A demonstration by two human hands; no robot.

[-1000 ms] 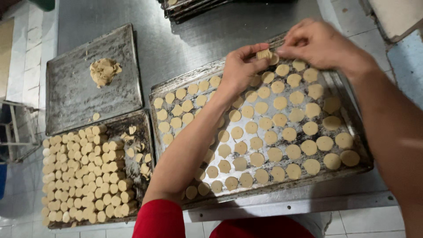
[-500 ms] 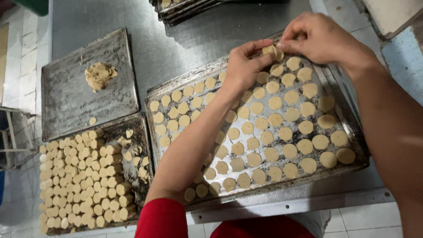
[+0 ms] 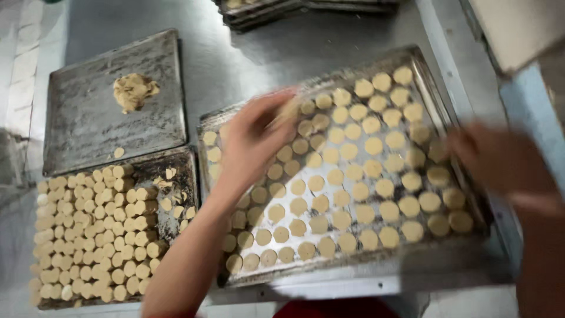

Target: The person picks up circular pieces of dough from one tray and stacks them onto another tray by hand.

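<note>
Head view: both hands are motion-blurred. The left hand hovers over the baking tray's upper-left rows of dough rounds; grip indeterminate. The right hand sits at the tray's right rim, fingers unclear. The tray's long axis runs left-right, slightly tilted. A packed tray lies left.

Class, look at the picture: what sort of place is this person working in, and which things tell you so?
Probably a bakery kitchen: a metal baking tray filled with rows of round dough pieces, a lump of dough, and stacked trays on a steel worktable.
</note>
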